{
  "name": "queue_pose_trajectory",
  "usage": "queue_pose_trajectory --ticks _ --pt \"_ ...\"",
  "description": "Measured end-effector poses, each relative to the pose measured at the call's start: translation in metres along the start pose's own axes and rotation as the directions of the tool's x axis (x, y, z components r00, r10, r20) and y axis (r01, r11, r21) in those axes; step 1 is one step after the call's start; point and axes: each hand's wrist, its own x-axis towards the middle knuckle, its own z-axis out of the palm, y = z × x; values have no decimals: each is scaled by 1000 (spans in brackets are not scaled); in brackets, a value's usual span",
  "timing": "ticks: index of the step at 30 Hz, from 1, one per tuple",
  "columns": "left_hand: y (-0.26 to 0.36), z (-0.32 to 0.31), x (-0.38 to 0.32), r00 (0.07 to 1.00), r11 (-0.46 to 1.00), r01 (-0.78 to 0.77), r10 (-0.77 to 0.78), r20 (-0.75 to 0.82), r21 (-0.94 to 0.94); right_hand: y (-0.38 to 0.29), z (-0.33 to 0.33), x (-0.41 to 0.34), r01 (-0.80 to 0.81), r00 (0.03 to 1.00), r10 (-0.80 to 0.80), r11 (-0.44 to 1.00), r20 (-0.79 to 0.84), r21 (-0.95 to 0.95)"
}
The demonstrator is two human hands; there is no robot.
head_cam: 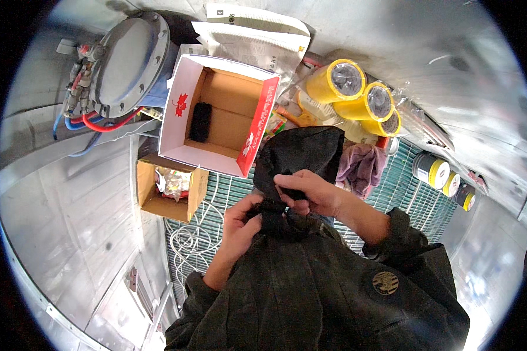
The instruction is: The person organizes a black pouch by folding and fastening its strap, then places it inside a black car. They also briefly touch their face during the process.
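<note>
Black fabric (pixel 303 149), bunched and partly spread, hangs between my hands in front of my dark jacket. My left hand (pixel 242 221) pinches its lower left edge, with the fingers bent around the cloth. Higher up and to the right, my right hand (pixel 305 191) grips a gathered fold of the same fabric. The far part of the cloth fans out beyond my right hand, close to the open masking tape box (pixel 270 127). What kind of article the cloth is cannot be told.
A black fuzzy object (pixel 200 123) lies in the tape box. Around are a smaller cardboard box (pixel 196 193), yellow tape rolls (pixel 336 81), newspaper (pixel 254 39), a purple rag (pixel 362 169), coiled white cable (pixel 189 241), a flanged metal cover (pixel 129 63) with hoses, several cans (pixel 430 171) and green grating (pixel 399 193).
</note>
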Motion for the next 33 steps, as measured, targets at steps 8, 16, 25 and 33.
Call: queue_pose_trajectory --ticks 8,16,25,33 --pt "7 -2 -2 999 996 24 -21 -36 83 6 7 6 122 991 -113 978 -65 169" --pt "14 8 6 993 987 -86 97 -74 133 8 8 4 240 966 -230 968 -120 79" --pt "16 -2 2 993 935 114 -104 48 -335 9 16 5 378 921 -381 925 -84 -50" --pt "29 13 2 974 888 221 -224 40 -403 5 25 -3 412 906 -418 907 -66 -84"
